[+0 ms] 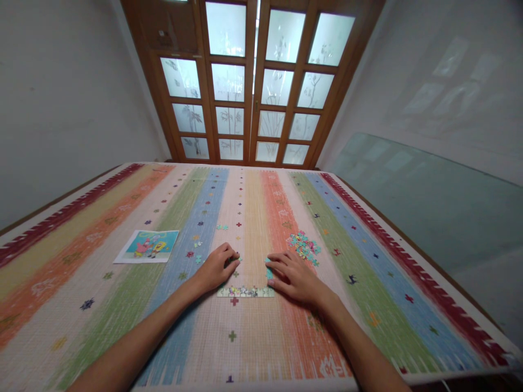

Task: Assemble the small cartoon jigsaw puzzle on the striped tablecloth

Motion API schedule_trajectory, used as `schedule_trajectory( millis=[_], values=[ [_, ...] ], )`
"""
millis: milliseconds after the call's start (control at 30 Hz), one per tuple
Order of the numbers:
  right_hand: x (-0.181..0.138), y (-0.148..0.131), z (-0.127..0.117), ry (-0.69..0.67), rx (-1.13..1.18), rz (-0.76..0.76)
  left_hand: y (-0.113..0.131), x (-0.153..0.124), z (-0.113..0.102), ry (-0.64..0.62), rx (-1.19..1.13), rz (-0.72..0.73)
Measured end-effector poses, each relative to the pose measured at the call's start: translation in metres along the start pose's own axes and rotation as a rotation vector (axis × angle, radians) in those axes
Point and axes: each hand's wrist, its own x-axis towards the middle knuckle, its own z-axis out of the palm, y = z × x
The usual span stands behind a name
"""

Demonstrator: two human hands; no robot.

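Note:
My left hand [220, 267] is curled above the tablecloth, thumb and index finger pinching a small greenish puzzle piece that is mostly hidden. My right hand [292, 276] lies palm down with fingers stretched apart, the tips touching a short upright line of teal puzzle pieces [268, 270]. Just below both hands runs a joined row of puzzle pieces [245, 292], pale with darker coloured patches in its middle. Beyond my right hand is a heap of loose puzzle pieces [303, 246]. A few teal loose pieces [198, 259] lie left of my left hand.
A printed cartoon picture [149, 246] lies on the left of the striped tablecloth [253, 337]. Two more teal pieces [222, 227] are farther up. Behind the table stand wooden doors with glass panes [229, 81]; a greenish glass panel [429, 201] leans at the right wall.

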Motion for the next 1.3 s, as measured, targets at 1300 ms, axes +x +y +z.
schedule_trajectory(
  millis=[1300],
  values=[
    [-0.001,0.0,-0.001,-0.006,0.028,0.008,0.002,-0.018,-0.018,-0.013,0.109,0.12]
  ],
)
